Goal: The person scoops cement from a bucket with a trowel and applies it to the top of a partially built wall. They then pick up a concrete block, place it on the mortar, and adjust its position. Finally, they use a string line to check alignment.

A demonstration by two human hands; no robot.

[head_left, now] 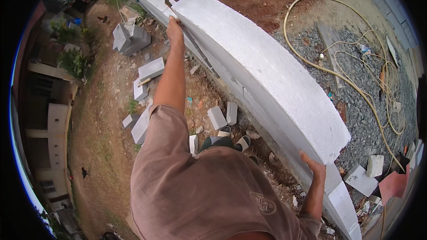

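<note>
A long, white lightweight concrete block point(262, 62) lies along the top of a low block wall point(249, 100) in front of me, looking bowed through the lens. My left hand point(175, 31) is at its far left end, thumb up, its other fingers mostly hidden. Close by that hand, a thin dark rod point(195, 49) slants along the wall's near side. At the opposite end, my right hand point(314, 165) grips the block's lower corner, the thumb on the near face and the fingers round the end.
Loose blocks point(217, 118) lie around my sandalled feet, with more point(151, 69) to the left. Beyond the wall, a yellowish hose point(287, 40) coils over grey gravel point(356, 93). A red sheet point(393, 187) and broken pieces sit at the right. A black chicken point(84, 172) stands far left.
</note>
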